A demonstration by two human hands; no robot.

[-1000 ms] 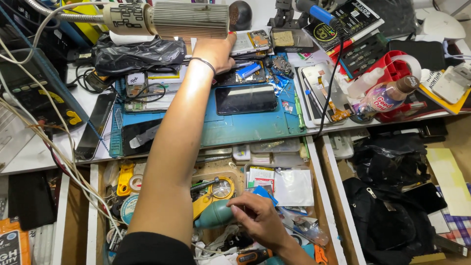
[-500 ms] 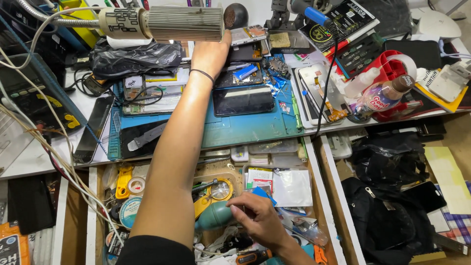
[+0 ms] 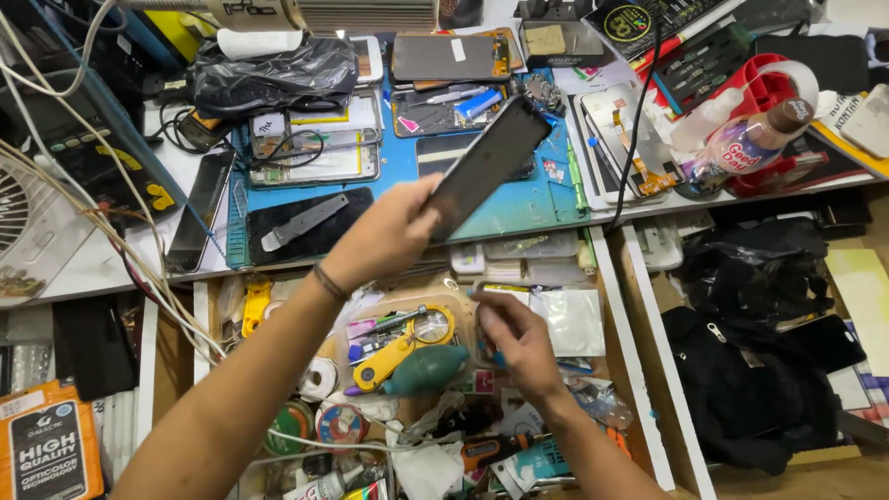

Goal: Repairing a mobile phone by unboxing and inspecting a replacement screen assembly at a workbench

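My left hand (image 3: 389, 231) is raised over the front edge of the blue work mat (image 3: 519, 218) and grips the lower end of a black phone screen (image 3: 491, 162), which tilts up to the right. My right hand (image 3: 519, 343) hovers over the open drawer (image 3: 639, 370) with its fingers loosely curled and nothing clearly in them. Just to its left, a green rubber air blower (image 3: 431, 368) lies in the drawer beside a yellow magnifier tool (image 3: 398, 352).
Phone parts, screens and a black plastic bag (image 3: 278, 69) crowd the bench. A plastic bottle (image 3: 750, 143) lies in a red tray at the right. A black fabric bag (image 3: 759, 370) fills the right drawer. A fan (image 3: 23, 213) and cables sit at the left.
My left arm pulled back from the far side of the bench and now holds a black phone screen up. My right hand has let go of the green blower.
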